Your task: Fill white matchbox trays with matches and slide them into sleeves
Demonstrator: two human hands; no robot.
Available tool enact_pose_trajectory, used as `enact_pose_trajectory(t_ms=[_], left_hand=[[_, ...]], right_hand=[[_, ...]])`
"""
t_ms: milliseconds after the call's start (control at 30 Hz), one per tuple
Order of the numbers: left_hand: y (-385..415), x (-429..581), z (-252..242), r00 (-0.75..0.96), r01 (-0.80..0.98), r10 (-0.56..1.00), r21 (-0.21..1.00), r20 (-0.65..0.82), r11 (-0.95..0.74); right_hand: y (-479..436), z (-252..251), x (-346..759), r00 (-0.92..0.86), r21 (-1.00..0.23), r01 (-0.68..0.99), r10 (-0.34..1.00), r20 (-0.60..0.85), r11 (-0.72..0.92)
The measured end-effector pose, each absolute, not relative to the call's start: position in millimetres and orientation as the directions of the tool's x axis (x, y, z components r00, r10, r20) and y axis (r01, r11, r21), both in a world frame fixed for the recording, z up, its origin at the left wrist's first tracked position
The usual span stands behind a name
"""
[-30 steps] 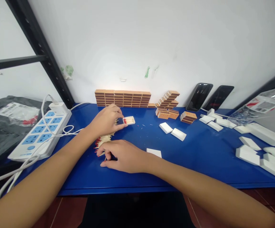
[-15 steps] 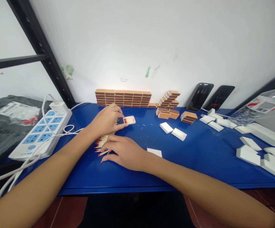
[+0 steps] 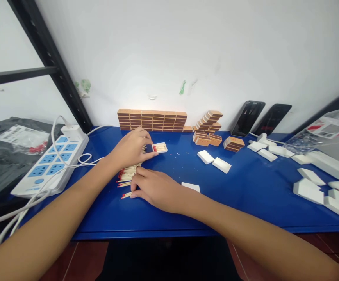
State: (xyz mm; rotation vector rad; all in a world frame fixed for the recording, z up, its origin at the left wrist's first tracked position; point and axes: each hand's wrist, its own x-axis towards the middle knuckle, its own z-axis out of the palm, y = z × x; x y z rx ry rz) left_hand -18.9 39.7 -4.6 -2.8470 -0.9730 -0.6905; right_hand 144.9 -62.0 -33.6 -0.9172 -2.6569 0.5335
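Observation:
My left hand [image 3: 132,145] is closed around the left end of a small matchbox [image 3: 159,148], its thumb along the near side. Red-headed matches show in the box's open white tray. Just in front, my right hand [image 3: 154,190] pinches a few matches [image 3: 126,195] between thumb and fingers, low over the blue tabletop, their red heads pointing left. A pile of loose matches [image 3: 126,173] lies between the two hands, partly covered by them.
Matchboxes [image 3: 152,121] are stacked in a low wall at the back, with more boxes [image 3: 209,127] to its right. White trays [image 3: 221,165] lie about the blue table [image 3: 163,224]. Two phones [image 3: 247,118] lean on the wall. A power strip [image 3: 52,164] with cables sits left.
My right hand has drawn slightly right, its fingers closing on a few matches and separating them from the pile. My left hand and the matchbox have stayed put.

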Motion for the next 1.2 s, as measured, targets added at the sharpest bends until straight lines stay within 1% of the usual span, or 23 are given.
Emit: enact_pose_trajectory(t_ms=[167, 300, 467, 533, 633, 733, 800, 900, 1033, 1133, 1200], left_hand=[[40.0, -19.0, -5.1, 0.699, 0.589, 0.571, 0.107, 0.429, -0.801], [39.6, -19.3, -4.3, 0.693, 0.589, 0.578, 0.124, 0.431, -0.799], [42.0, -20.5, -5.0, 0.701, 0.583, 0.569, 0.115, 0.430, -0.804], [43.4, -21.0, -5.5, 0.706, 0.584, 0.567, 0.104, 0.424, -0.805], [43.5, -21.0, -5.5, 0.712, 0.591, 0.567, 0.083, 0.414, -0.802], [41.0, -19.6, -4.8, 0.708, 0.596, 0.569, 0.078, 0.418, -0.799], [39.3, -18.5, -5.0, 0.711, 0.582, 0.561, 0.094, 0.424, -0.808], [39.0, -17.7, -6.4, 0.709, 0.564, 0.556, 0.124, 0.433, -0.816], [40.9, -18.3, -7.4, 0.711, 0.583, 0.562, 0.094, 0.423, -0.807], [41.1, -19.2, -6.4, 0.705, 0.596, 0.566, 0.074, 0.428, -0.800], [41.2, -20.0, -5.5, 0.692, 0.608, 0.570, 0.068, 0.442, -0.791]], right_hand=[[-62.4, -40.4, 145.3, -0.781, -0.287, 0.541, 0.599, 0.177, 0.790], [-62.9, -44.9, 144.7, -0.785, -0.271, 0.535, 0.589, 0.191, 0.801], [-57.2, -40.0, 151.5, -0.757, -0.239, 0.552, 0.600, 0.258, 0.799], [-50.1, -30.9, 162.1, -0.721, -0.254, 0.590, 0.642, 0.261, 0.767], [-33.7, -14.8, 188.9, -0.599, -0.309, 0.686, 0.752, 0.275, 0.659], [-14.8, -5.3, 218.2, -0.487, -0.333, 0.742, 0.808, 0.331, 0.583], [-4.3, -4.7, 231.8, -0.434, -0.330, 0.773, 0.831, 0.349, 0.542], [5.9, -7.1, 241.9, -0.429, -0.349, 0.766, 0.834, 0.348, 0.540], [11.9, -1.0, 254.0, -0.440, -0.418, 0.728, 0.838, 0.323, 0.543], [14.5, 10.6, 269.7, -0.410, -0.457, 0.750, 0.878, 0.245, 0.478], [15.9, 17.6, 281.5, -0.366, -0.454, 0.783, 0.905, 0.217, 0.426]])
